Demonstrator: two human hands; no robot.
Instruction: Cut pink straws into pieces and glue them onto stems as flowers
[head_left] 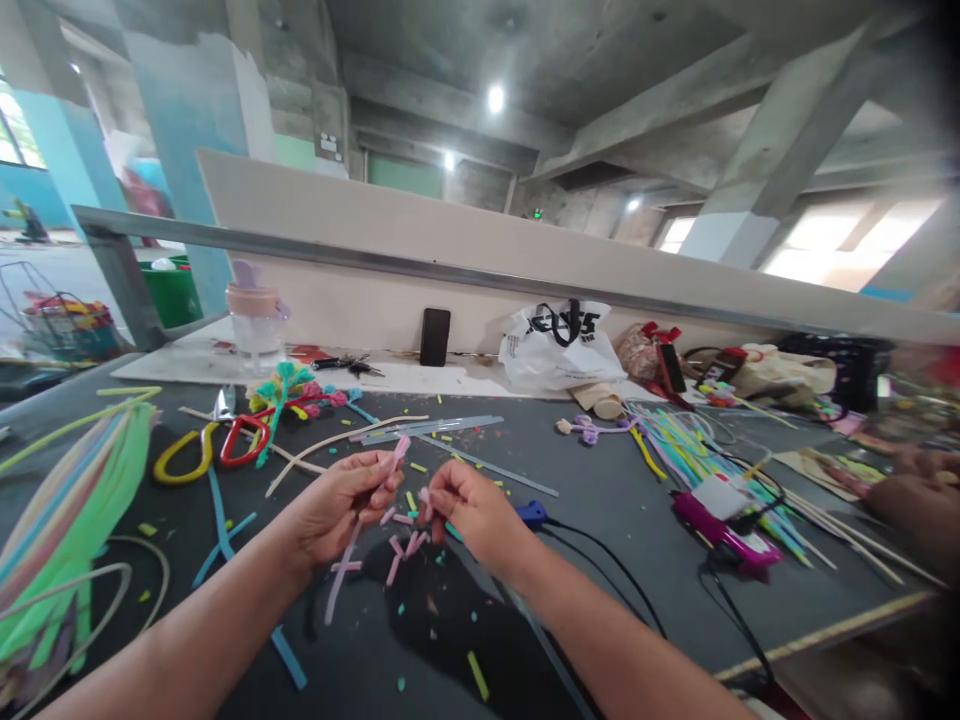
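My left hand (352, 500) pinches a pale pink strip (343, 580), whose loose end hangs below the fingers and whose folded pink tip shows above them. A little to its right, my right hand (469, 510) closes thumb and fingertips on a small pink piece (425, 497). Short pink cut pieces (411, 543) lie scattered on the dark table under and between both hands. Just beyond my right wrist sits a blue tool (531, 514) with a black cord, partly hidden. Scissors (214, 445) with one yellow and one red handle rest to the left.
Bundled coloured strips (82, 520) lie at left, more strips (705, 460) at right near a magenta corded tool (727, 535). Along the back stand a clear cup (255, 320), a phone (435, 337) and a white bag (559, 350). Another person's hand (915, 500) is at far right.
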